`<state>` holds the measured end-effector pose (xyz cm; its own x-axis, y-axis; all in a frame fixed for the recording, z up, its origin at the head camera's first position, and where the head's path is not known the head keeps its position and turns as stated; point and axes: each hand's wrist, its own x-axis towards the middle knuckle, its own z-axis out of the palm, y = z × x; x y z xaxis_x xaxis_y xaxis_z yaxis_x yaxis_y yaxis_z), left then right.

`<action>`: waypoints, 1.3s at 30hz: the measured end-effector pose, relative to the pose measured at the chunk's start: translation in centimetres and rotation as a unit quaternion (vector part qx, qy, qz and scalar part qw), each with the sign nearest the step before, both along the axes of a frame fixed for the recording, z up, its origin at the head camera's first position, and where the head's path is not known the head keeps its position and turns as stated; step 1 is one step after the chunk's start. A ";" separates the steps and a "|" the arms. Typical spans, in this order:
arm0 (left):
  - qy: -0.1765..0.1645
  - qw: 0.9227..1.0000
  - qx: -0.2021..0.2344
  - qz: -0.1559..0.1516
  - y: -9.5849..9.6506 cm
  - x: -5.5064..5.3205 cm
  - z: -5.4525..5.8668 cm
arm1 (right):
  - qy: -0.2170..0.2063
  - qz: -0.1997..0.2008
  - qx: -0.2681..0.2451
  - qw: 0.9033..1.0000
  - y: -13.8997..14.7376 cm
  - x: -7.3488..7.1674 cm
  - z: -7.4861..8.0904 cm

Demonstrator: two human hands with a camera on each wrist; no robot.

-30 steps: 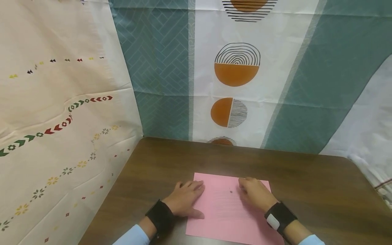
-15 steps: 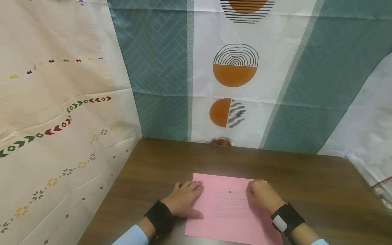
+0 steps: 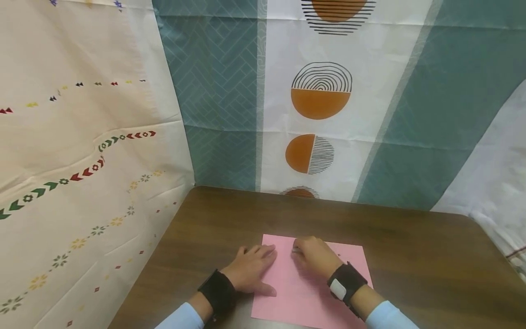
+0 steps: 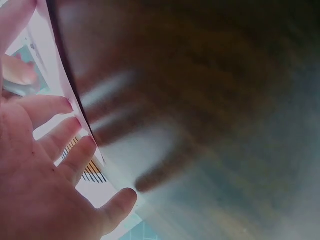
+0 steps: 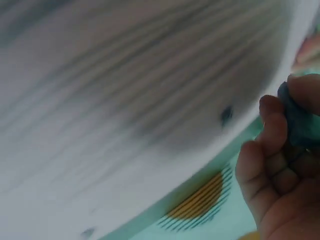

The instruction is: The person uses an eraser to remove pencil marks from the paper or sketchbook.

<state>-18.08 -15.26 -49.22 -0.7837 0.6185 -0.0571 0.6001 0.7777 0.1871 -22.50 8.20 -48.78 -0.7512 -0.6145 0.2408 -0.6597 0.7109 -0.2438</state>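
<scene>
A sheet of pink paper (image 3: 283, 308) lies flat on the brown table. My left hand (image 3: 251, 270) rests with spread, straight fingers over its left edge. Near the paper's top edge, my right hand (image 3: 315, 257) pinches a small blue-grey block that looks like an eraser (image 5: 300, 122), mostly covered by the fingers. Faint grey lines (image 5: 150, 90) run across the paper in the right wrist view. A dark speck (image 5: 226, 116) sits on the sheet close to the right fingers.
The brown table (image 3: 411, 256) extends around the paper. Behind it hangs a green and white curtain (image 3: 222, 91) with orange half circles. A cream embroidered cloth (image 3: 82, 183) hangs along the left side.
My right hand first went right, towards the paper's top right corner, then swept left across the sheet with the eraser, closer to my left hand. The left hand stayed in place.
</scene>
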 end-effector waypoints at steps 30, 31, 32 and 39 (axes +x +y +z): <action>-0.018 1.000 0.001 0.008 0.3 0.0 0.0 | 0.102 -0.060 0.064 0.991 5.8 2.0 -1.0; -0.019 1.000 0.003 0.008 0.3 0.0 0.0 | 0.097 -0.066 0.062 0.991 6.2 2.1 -1.0; -0.020 1.000 0.004 0.008 0.3 0.0 0.0 | 0.093 -0.073 0.061 0.991 6.6 2.2 -1.0; -0.023 1.000 0.013 0.006 0.2 0.1 0.0 | 0.091 -0.097 0.052 0.990 8.1 2.5 -1.3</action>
<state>-17.94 -15.05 -49.22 -0.7884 0.6102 -0.0774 0.5807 0.7799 0.2335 -20.01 16.29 -50.04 -0.8074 -0.4922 0.3253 -0.5349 0.8433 -0.0518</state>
